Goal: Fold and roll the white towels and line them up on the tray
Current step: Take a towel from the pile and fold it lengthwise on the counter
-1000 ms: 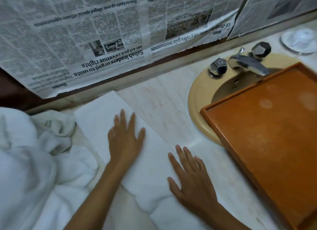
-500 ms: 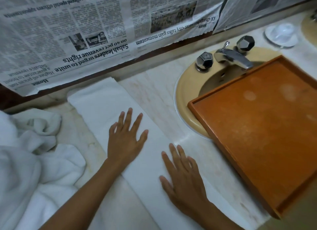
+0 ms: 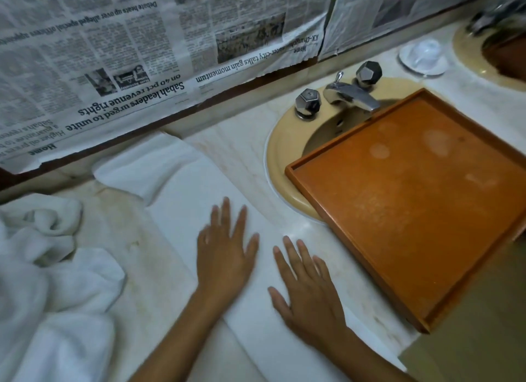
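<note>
A white towel [image 3: 182,188], folded into a long strip, lies diagonally on the marble counter from the back wall toward me. My left hand [image 3: 225,250] lies flat on the strip's middle with fingers spread. My right hand [image 3: 307,290] presses flat on the strip just to the right and nearer me. The strip's far end is rumpled near the wall. An orange wooden tray [image 3: 444,262] with nothing on it sits over the sink at the right.
A heap of loose white towels [image 3: 42,282] fills the left side. The yellow sink [image 3: 280,148] with a chrome tap [image 3: 350,94] lies under the tray's far corner. Newspaper [image 3: 113,54] covers the wall behind. A small white dish [image 3: 424,57] stands at the back right.
Both hands have slid along the strip toward me, staying flat on it. The strip's far end has wrinkled. The view has shifted, so the tray sits further left.
</note>
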{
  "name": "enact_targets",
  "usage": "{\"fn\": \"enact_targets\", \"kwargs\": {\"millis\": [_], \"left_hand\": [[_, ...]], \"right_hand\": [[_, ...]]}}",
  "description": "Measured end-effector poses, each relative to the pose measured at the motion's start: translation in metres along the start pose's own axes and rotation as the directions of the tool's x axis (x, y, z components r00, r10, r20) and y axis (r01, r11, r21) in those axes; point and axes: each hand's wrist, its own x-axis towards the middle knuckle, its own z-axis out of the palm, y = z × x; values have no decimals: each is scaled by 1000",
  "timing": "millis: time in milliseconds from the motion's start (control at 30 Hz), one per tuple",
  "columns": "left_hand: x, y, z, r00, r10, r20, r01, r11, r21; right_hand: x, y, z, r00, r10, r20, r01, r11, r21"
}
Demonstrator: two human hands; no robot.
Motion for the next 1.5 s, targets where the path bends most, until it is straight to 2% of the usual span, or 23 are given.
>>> {"fn": "enact_targets", "kwargs": {"millis": [33, 133, 333, 500, 600, 667, 800, 933, 1033, 1267, 1400, 1500], "left_hand": [[-21, 5, 12, 1000, 14, -6, -14, 1000, 11], [-48, -11, 31, 997, -65, -45, 67, 996, 56], [-24, -41, 15, 997, -20, -73, 29, 993, 118], [3, -62, 0, 999, -37, -9, 38, 989, 144], [8, -49, -10, 987, -131, 92, 117, 983, 142], [-11, -23, -10, 982, -164, 91, 156, 984, 83], [-104, 34, 33, 997, -31, -72, 31, 1000, -1], [-169, 40, 63, 982, -163, -91, 162, 987, -19], [-182, 30, 63, 970, -209, -123, 215, 976, 38], [-167, 17, 49, 977, -209, -52, 211, 977, 38], [-180, 47, 40, 962, -275, -7, 275, 961, 15], [-210, 66, 60, 969, -227, -98, 227, 974, -15]], "right_hand": [[0, 0, 0, 1000, -2, -3, 2, 1000, 6], [-15, 2, 4, 1000, -12, 7, 12, 1000, 13], [-50, 28, 5, 1000, -5, 4, 6, 999, -42], [-39, 17, 9, 999, 30, 15, -30, 998, -52], [-37, 8, 10, 998, 60, 0, -60, 997, -47], [-36, 6, 10, 998, 64, -15, -65, 997, -37], [-37, 9, 13, 998, 58, -35, -59, 998, -28], [-37, 9, 13, 998, 56, -36, -57, 998, -23], [-37, 8, 13, 998, 60, -26, -61, 998, -36], [-33, -5, 8, 993, 114, 11, -114, 994, 5], [-62, -11, 6, 995, -102, -19, 101, 995, -20], [-83, 7, 11, 988, -155, -18, 155, 987, -42]]}}
